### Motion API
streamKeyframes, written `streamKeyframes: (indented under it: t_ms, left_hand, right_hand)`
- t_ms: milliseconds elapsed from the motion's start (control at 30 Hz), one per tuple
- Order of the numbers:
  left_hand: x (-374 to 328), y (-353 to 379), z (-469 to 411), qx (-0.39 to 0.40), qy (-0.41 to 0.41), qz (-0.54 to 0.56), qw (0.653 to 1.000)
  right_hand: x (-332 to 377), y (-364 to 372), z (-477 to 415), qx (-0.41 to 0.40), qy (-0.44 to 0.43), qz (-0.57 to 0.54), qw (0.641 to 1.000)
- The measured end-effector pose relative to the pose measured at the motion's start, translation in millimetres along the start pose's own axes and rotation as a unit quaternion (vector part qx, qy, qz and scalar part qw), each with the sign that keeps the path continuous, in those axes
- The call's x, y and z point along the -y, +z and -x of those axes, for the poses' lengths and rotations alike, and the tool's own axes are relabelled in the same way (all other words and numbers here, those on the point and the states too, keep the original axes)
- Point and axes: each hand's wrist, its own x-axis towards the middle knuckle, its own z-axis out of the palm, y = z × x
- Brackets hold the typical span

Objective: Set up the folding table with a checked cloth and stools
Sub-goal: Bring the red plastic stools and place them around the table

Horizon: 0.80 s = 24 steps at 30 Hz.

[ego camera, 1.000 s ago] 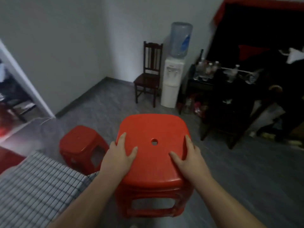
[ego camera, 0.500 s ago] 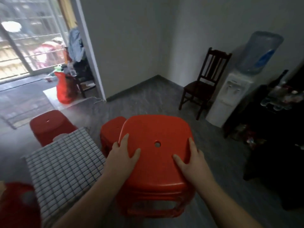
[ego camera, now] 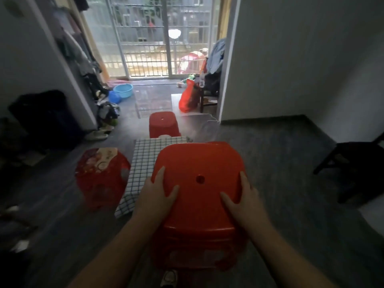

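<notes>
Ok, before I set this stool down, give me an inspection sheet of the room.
Surface: hidden under the spread checked cloth.
Job's things: held red stool; far red stool beyond the cloth; left red stool, patterned item on top.
Clutter: blue basins, red bag, shoes.
Hands: left hand and right hand grip the held red stool's seat.
Cables: possibly a thin white cord past the far red stool.
Surroundings: dark wooden chair at right.

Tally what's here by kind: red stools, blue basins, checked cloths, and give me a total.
Red stools: 3 (held stool, far stool, left stool)
Blue basins: 2 (pale basin, darker basin)
Checked cloths: 1
Total: 6
</notes>
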Motion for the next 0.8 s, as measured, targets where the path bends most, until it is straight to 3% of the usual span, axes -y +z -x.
streamKeyframes:
  t_ms: [400,800]
  left_hand:
    - [113.6,-51.3,40.5,-0.052,-0.099,0.021,0.993]
    - [254.5,-19.8,-18.2,0.057,-0.103,0.097,0.988]
  right_hand:
    - [67.7,91.9,30.0,0.101,-0.06,-0.005,0.993]
    - [72.8,218.6,25.8,0.139,0.034,0.008,0.99]
